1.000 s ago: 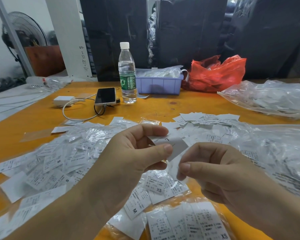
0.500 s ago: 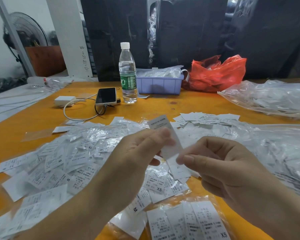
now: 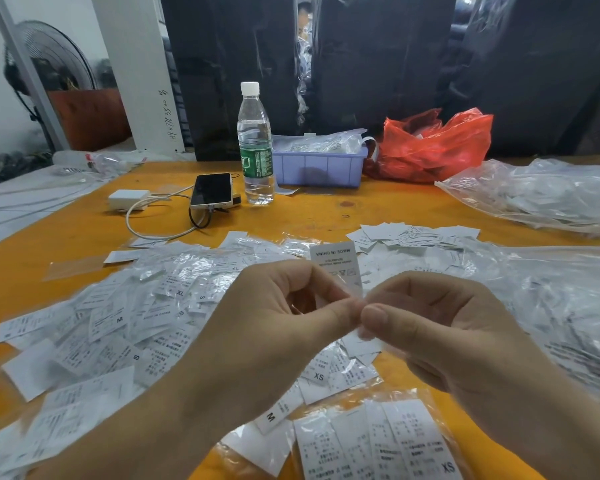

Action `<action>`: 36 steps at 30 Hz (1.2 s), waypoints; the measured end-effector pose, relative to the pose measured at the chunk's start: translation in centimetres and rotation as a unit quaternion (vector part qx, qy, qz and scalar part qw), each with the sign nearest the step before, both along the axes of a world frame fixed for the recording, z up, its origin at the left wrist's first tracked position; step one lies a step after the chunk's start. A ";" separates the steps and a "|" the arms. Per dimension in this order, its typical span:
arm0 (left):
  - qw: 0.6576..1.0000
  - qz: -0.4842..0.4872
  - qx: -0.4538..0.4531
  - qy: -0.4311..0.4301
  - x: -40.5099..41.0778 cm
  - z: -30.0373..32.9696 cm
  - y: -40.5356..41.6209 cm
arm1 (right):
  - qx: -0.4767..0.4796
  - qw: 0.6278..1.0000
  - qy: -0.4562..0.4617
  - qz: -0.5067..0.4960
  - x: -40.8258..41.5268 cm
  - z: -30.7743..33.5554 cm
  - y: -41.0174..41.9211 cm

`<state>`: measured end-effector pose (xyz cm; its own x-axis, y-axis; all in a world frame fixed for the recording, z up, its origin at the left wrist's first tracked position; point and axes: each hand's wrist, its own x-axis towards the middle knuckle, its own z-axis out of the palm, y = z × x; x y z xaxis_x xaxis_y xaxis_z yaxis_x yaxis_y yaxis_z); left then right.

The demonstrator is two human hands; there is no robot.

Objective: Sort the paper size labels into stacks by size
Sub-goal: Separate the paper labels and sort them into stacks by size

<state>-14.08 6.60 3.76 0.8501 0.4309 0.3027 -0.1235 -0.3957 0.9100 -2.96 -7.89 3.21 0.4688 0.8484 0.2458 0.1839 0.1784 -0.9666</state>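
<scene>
My left hand [image 3: 278,317] and my right hand [image 3: 426,327] meet above the table, thumbs tip to tip. Between them stands a white paper label [image 3: 338,265], upright, printed "MADE IN CHINA" upside down; both hands pinch its lower part. A loose heap of labels in clear sleeves [image 3: 118,317] marked M, S, XL covers the left of the orange table [image 3: 326,213]. A small pile of bare white labels [image 3: 413,235] lies behind my hands. Bagged XS labels [image 3: 378,441] sit at the near edge.
At the back stand a water bottle [image 3: 256,147], a phone [image 3: 211,190] with charger and cable [image 3: 127,199], a lilac bin [image 3: 317,164] and a red plastic bag [image 3: 433,147]. Clear bags of labels [image 3: 548,192] fill the right side.
The label went from lying flat between my left fingers to standing upright. My right hand moved up and in and now pinches it too, thumb against my left thumb.
</scene>
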 end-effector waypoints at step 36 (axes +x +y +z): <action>0.998 0.012 -0.050 -0.033 0.2 -0.3 0.9 | -0.035 0.996 0.062 -0.045 -0.2 0.4 0.1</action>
